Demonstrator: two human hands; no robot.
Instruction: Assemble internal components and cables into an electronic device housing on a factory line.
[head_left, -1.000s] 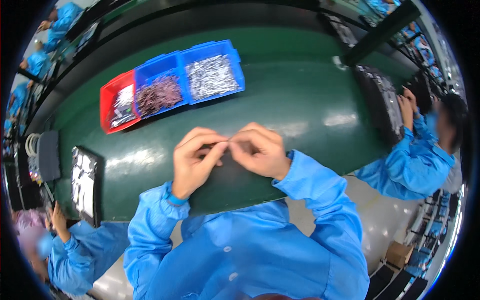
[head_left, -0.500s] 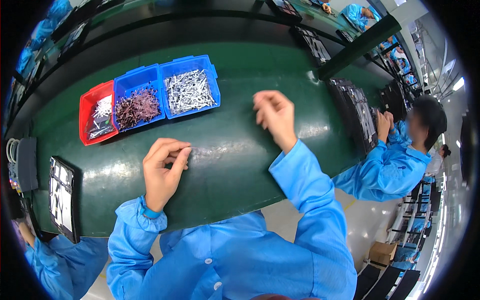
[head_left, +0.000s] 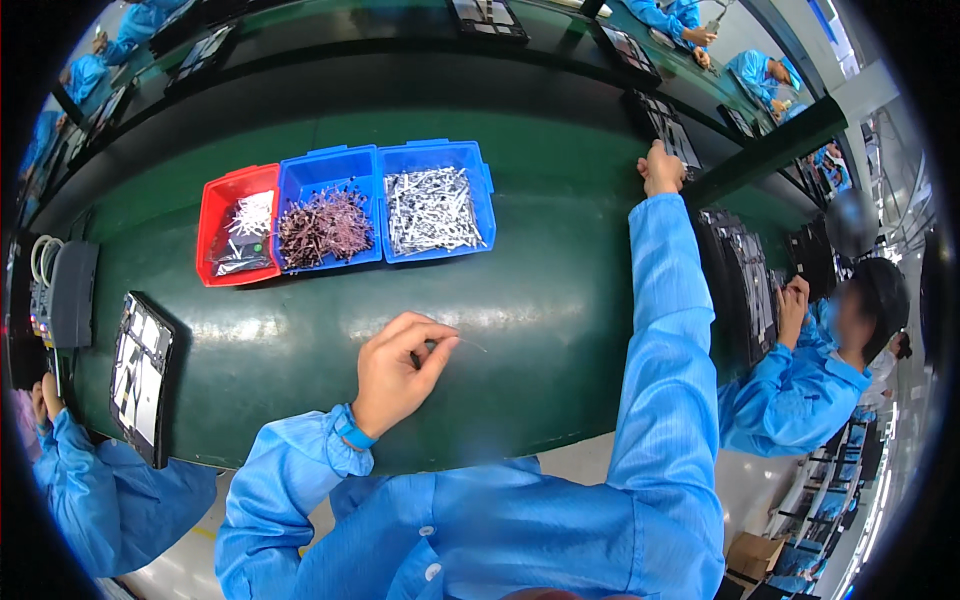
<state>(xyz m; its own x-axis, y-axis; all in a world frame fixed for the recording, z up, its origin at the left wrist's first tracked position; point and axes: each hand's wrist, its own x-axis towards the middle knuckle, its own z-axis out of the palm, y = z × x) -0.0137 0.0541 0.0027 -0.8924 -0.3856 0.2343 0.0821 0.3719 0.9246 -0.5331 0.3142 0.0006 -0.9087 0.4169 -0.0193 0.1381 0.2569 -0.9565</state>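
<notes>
My left hand (head_left: 398, 372) is over the green bench with thumb and forefinger pinched together. From the pinch sticks out a thin, pale thread-like piece (head_left: 474, 345), too fine to name surely. My right hand (head_left: 661, 170) reaches far out to the back right, its fingers closed at the near end of a flat black device panel (head_left: 668, 126) with pale parts on its face. The panel lies beside the dark rail behind the bench. The fingertips are partly hidden by the hand itself.
Ahead sit a red bin (head_left: 208, 235), a blue bin (head_left: 310, 165) of brownish small parts and a blue bin (head_left: 432, 155) of silver-white parts. Another device panel (head_left: 140, 375) lies left. A dark post (head_left: 770, 150) slants near my right arm; co-workers sit on both sides.
My right hand has moved from above the bench to the device panel at the back right. The left hand keeps its pinch. The view has shifted, so the bins appear farther right.
</notes>
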